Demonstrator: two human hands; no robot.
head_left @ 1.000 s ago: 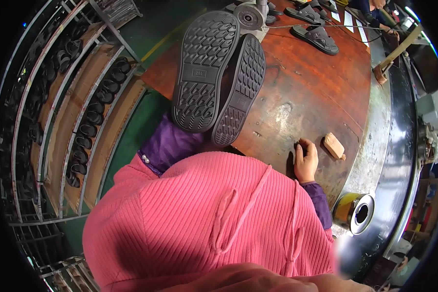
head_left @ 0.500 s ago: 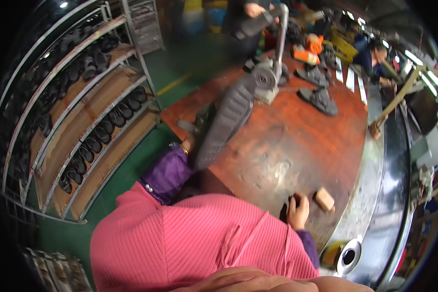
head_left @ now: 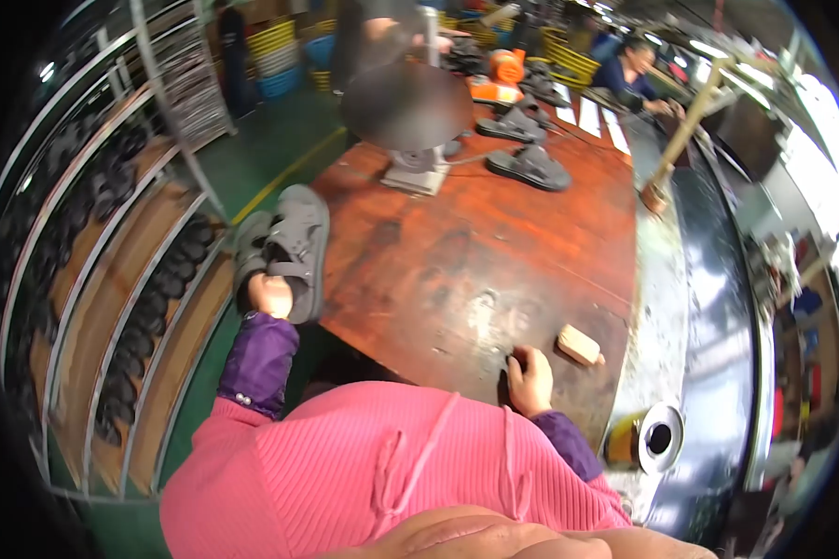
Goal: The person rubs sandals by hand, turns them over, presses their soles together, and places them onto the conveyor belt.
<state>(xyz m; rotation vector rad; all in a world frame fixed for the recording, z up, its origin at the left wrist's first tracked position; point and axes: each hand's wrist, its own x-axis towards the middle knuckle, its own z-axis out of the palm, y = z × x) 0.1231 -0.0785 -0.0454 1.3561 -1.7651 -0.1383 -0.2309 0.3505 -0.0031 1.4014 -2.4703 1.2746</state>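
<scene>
Clasping two grey sandals [head_left: 300, 238] in the left hand's [head_left: 272, 296] fingers, beside the worktop's [head_left: 438, 279] left edge; resting the right hand [head_left: 531, 380] on it, near a tan block [head_left: 579, 345], loosely curled, grip unclear.

Tabletop [head_left: 391, 307] reddish-brown, worn, glossy where I catch glare. Grey sandals [head_left: 299, 228] matt, rubbery-looking. Sweater [head_left: 326, 466] ribbed pink knit; cuffs [head_left: 259, 363] smooth purple cloth, slight sheen. Rack frame [head_left: 171, 102] dull metal, shelf liners [head_left: 126, 247] matt, cardboard-like. Can [head_left: 625, 442] has shiny metal rim.

Left hand [head_left: 272, 296] holding sandals [head_left: 300, 233], seemingly two
</scene>
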